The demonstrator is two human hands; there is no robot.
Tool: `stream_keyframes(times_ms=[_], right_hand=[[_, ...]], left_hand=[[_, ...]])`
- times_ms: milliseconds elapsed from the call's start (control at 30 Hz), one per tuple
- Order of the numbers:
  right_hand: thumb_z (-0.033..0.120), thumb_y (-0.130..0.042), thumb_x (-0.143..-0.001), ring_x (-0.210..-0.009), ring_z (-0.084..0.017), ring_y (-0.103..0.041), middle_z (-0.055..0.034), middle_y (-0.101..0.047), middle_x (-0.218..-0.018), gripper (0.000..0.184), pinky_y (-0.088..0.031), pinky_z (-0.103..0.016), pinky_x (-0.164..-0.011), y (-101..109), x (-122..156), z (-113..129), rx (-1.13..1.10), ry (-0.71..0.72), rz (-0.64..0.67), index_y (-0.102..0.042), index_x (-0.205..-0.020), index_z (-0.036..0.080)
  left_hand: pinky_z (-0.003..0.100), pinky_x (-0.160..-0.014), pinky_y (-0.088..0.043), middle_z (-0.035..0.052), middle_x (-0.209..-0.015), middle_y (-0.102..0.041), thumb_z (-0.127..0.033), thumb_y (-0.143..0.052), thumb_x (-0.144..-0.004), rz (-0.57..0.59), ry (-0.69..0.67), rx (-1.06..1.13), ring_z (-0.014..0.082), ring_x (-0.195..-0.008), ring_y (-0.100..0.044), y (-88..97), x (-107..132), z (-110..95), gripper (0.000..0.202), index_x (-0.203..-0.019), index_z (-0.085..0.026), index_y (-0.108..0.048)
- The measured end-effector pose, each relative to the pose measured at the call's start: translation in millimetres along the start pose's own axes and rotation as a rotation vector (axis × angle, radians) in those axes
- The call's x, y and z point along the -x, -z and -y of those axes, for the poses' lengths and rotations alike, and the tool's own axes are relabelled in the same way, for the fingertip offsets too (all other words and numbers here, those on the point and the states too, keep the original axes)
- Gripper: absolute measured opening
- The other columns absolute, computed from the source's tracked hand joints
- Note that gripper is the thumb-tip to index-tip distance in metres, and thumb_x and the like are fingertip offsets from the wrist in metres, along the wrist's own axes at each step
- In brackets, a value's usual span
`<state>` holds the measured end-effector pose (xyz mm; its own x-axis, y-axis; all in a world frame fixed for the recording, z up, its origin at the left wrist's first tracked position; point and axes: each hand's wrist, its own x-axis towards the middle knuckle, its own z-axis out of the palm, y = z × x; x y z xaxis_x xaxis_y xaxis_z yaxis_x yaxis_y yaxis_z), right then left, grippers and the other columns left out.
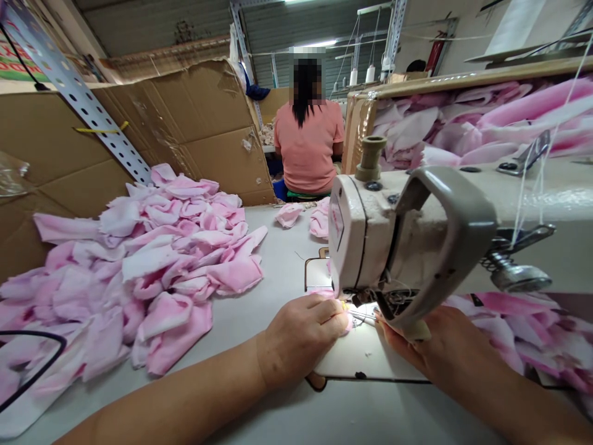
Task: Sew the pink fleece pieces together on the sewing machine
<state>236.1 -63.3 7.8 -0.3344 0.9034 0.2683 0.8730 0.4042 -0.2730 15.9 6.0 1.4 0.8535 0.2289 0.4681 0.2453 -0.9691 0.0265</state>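
Note:
A white sewing machine stands in front of me, its lamp lighting the plate below the needle area. My left hand is closed on a small pink fabric piece at the left of the lit spot. On the other side, my right hand reaches under the machine's grey guard, thumb and fingers pinched together. Thin light lines run between the two hands; whether they are threads or a slim tool I cannot tell. The guard covers part of the right fingers.
Left on the grey table lies a big heap of pink and white fabric pieces. More pieces lie right of the machine, and others fill a cardboard box behind. A person sits beyond, back turned.

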Motion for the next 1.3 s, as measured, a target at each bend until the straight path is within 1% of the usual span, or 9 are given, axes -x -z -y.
stream_keyframes(times_ms=[100,333,533,600,667,767,900,1133,1300], right_hand=[[0.011,-0.048,-0.081,-0.063,-0.017,-0.061,-0.0032,-0.066,-0.075,0.017,-0.040,-0.025,-0.056,-1.8,1.9,-1.5,0.014,0.018,-0.003,-0.060,-0.079,0.022],[0.007,-0.052,-0.077,-0.062,-0.018,-0.060,-0.0038,-0.065,-0.071,0.019,-0.038,-0.026,-0.051,-5.2,4.6,-3.5,0.048,-0.011,0.040,-0.056,-0.064,0.021],[0.008,-0.052,-0.076,-0.066,-0.019,-0.062,-0.0042,-0.065,-0.074,0.020,-0.042,-0.026,-0.052,-8.3,4.1,-4.7,0.007,-0.048,0.041,-0.055,-0.062,0.022],[0.010,-0.051,-0.078,-0.065,-0.020,-0.062,-0.0039,-0.064,-0.069,0.021,-0.043,-0.027,-0.053,-10.3,4.1,-6.0,0.016,-0.077,0.020,-0.054,-0.061,0.022],[0.011,-0.050,-0.079,-0.063,-0.021,-0.062,-0.0033,-0.062,-0.064,0.021,-0.044,-0.028,-0.054,-12.4,3.8,-7.6,0.024,-0.100,-0.003,-0.055,-0.061,0.022],[0.013,-0.049,-0.079,-0.062,-0.021,-0.062,-0.0029,-0.062,-0.062,0.019,-0.043,-0.028,-0.052,-15.0,2.8,-10.8,0.032,-0.090,-0.040,-0.057,-0.064,0.022],[0.017,-0.049,-0.078,-0.059,-0.020,-0.061,-0.0021,-0.062,-0.060,0.018,-0.043,-0.027,-0.050,-17.9,3.3,-16.2,0.032,-0.060,-0.043,-0.060,-0.066,0.023],[0.017,-0.052,-0.077,-0.051,-0.020,-0.059,-0.0031,-0.060,-0.057,0.014,-0.042,-0.028,-0.047,-19.2,8.2,-23.8,0.085,-0.055,-0.002,-0.062,-0.069,0.022],[0.016,-0.050,-0.080,-0.064,-0.023,-0.064,-0.0049,-0.064,-0.066,0.017,-0.048,-0.031,-0.057,-16.6,1.1,-19.4,0.074,-0.052,-0.029,-0.065,-0.080,0.022]], left_hand=[[0.027,-0.082,-0.046,0.0011,-0.078,-0.056,-0.012,-0.045,-0.090,0.011,-0.008,-0.009,0.0140,-0.076,-0.054,0.0,-1.9,0.5,0.022,-0.070,-0.018,-0.048],[0.028,-0.086,-0.046,0.0017,-0.084,-0.058,-0.024,-0.052,-0.088,0.071,-0.052,0.004,0.0157,-0.078,-0.057,-4.1,2.8,9.6,0.008,-0.082,-0.019,-0.052],[0.032,-0.086,-0.046,0.0039,-0.089,-0.060,-0.065,-0.062,-0.071,0.127,-0.028,0.043,0.0209,-0.083,-0.056,-5.6,4.6,13.8,0.054,-0.095,-0.016,-0.056],[0.032,-0.084,-0.047,0.0047,-0.092,-0.060,-0.070,-0.062,-0.067,0.148,-0.021,0.044,0.0216,-0.084,-0.056,-4.3,3.7,13.4,0.064,-0.099,-0.015,-0.057],[0.032,-0.083,-0.047,0.0048,-0.093,-0.060,-0.064,-0.062,-0.072,0.160,-0.015,0.012,0.0215,-0.085,-0.056,-2.8,2.7,12.5,0.058,-0.103,-0.016,-0.057],[0.030,-0.077,-0.048,0.0034,-0.088,-0.060,-0.045,-0.059,-0.084,0.144,0.004,-0.064,0.0198,-0.081,-0.057,-0.9,1.5,11.1,0.033,-0.103,-0.018,-0.057],[0.029,-0.073,-0.049,0.0026,-0.085,-0.060,-0.030,-0.053,-0.090,0.140,-0.011,-0.096,0.0182,-0.077,-0.058,0.6,-0.1,11.1,0.014,-0.099,-0.020,-0.058],[0.027,-0.069,-0.047,0.0035,-0.086,-0.060,-0.017,-0.045,-0.092,0.068,-0.015,-0.139,0.0161,-0.072,-0.054,0.2,-3.2,10.1,0.018,-0.095,-0.020,-0.062],[0.027,-0.066,-0.044,0.0036,-0.079,-0.058,-0.013,-0.042,-0.090,0.015,0.005,-0.181,0.0154,-0.068,-0.050,-4.7,-3.9,8.7,0.024,-0.086,-0.020,-0.064]])
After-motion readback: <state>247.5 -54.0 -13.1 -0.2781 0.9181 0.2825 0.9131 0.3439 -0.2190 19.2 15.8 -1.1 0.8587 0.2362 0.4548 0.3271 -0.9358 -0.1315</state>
